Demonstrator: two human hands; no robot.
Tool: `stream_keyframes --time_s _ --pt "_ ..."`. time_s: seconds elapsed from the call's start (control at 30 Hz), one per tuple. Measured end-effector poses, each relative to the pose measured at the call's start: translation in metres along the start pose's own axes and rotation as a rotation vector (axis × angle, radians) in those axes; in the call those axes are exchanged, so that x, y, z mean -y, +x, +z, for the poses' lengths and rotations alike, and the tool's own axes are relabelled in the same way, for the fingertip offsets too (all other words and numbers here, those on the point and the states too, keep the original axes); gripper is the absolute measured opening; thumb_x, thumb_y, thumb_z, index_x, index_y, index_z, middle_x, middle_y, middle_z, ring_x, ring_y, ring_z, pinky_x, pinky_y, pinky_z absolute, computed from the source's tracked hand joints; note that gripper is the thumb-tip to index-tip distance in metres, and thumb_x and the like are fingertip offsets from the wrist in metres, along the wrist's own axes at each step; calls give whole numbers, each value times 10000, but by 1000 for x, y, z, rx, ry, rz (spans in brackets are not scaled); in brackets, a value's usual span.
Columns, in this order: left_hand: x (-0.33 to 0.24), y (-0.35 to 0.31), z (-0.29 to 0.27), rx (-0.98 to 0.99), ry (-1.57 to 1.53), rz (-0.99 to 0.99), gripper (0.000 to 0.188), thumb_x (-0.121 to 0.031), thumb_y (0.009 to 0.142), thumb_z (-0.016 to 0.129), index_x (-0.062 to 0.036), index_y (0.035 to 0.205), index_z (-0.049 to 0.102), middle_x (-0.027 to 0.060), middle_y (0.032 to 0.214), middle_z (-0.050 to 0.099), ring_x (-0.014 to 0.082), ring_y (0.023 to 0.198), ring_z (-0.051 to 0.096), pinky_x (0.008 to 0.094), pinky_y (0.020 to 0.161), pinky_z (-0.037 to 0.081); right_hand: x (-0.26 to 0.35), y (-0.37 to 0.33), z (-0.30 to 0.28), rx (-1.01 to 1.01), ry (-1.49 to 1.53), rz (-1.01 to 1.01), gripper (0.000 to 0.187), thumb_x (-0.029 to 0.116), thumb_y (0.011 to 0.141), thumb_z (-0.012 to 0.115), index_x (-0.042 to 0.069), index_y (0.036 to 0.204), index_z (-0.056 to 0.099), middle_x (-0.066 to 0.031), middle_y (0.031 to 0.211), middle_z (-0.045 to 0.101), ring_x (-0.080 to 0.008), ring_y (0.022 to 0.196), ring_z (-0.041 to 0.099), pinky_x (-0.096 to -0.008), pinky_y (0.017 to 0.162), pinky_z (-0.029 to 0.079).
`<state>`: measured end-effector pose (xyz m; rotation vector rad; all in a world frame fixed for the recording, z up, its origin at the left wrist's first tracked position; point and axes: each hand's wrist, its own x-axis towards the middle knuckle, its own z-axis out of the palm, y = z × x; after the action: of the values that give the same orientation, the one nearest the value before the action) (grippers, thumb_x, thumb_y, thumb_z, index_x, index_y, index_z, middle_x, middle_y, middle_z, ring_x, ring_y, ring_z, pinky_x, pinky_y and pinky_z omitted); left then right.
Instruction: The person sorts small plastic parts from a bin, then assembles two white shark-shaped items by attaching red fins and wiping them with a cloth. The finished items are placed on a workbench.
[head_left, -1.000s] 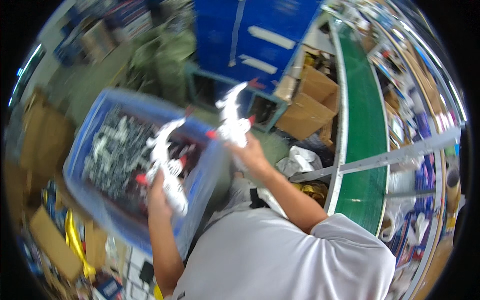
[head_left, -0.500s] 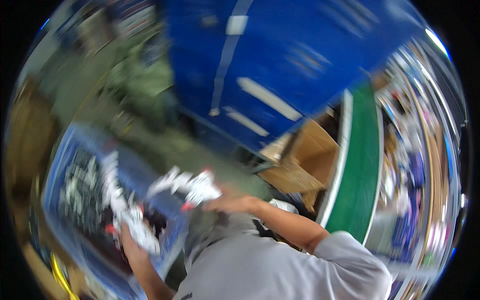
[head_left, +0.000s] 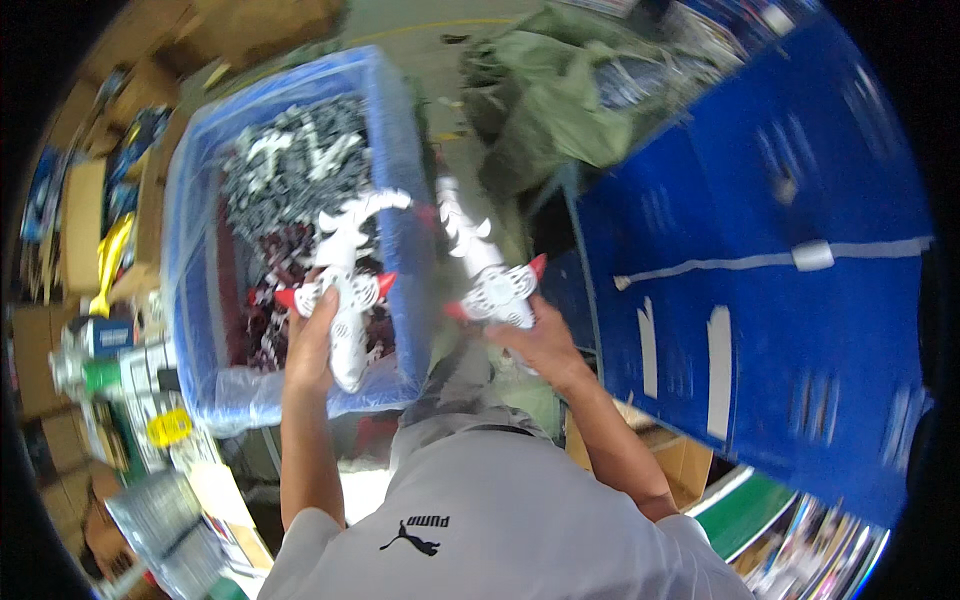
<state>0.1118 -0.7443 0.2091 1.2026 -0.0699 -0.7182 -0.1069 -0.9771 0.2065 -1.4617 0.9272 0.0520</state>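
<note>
My left hand [head_left: 312, 345] is closed round a white jointed toy [head_left: 347, 345] with red tips at its sides and a curved, segmented tail. That toy is above the blue plastic bin [head_left: 185, 335], its tail pointing away from me. To the right, outside the bin, my right hand [head_left: 550, 345] grips a second white jointed toy [head_left: 497, 292] of the same look, slightly blurred. Inside the bin lie many grey parts [head_left: 290, 190], a few white pieces [head_left: 335, 155] on top, and dark red parts [head_left: 280, 330] nearer me.
A large blue panel [head_left: 660, 300] with white strips stands at the right. Beyond the bin lies a grey-green sack [head_left: 560, 95]. An open cardboard box [head_left: 690, 465] and a green belt [head_left: 765, 510] are low right. Packages and a yellow label [head_left: 170, 427] crowd the left.
My view has swung left, bringing the bin nearer the middle and the blue panel to the right. Both hands keep hold of their toys, which now point away from me side by side.
</note>
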Motion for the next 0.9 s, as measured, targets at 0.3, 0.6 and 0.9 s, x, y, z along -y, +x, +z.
stream_keyframes --time_s 0.3,0.6,0.9 --pt "0 84 13 -203 -207 16 716 -190 954 765 -46 1553 400 143 1188 702 192 936 706 340 777 599 66 149 -22 73 170 -138 452 292 907 757 73 1277 618 -30 951 693 -116 636 645 -271 504 525" --pt "-34 177 30 -340 -419 -112 480 -467 1066 532 -60 1307 613 144 1087 721 246 825 720 396 702 614 157 277 -41 38 252 -62 489 333 917 767 82 1290 575 -63 974 683 -155 646 661 -306 491 529" --pt "-52 265 95 -257 -463 -33 600 -537 1093 372 -24 1323 584 174 1115 706 285 811 721 421 595 637 226 398 -49 65 358 -112 527 335 853 837 83 1246 591 -26 948 662 -134 650 665 -296 475 517"
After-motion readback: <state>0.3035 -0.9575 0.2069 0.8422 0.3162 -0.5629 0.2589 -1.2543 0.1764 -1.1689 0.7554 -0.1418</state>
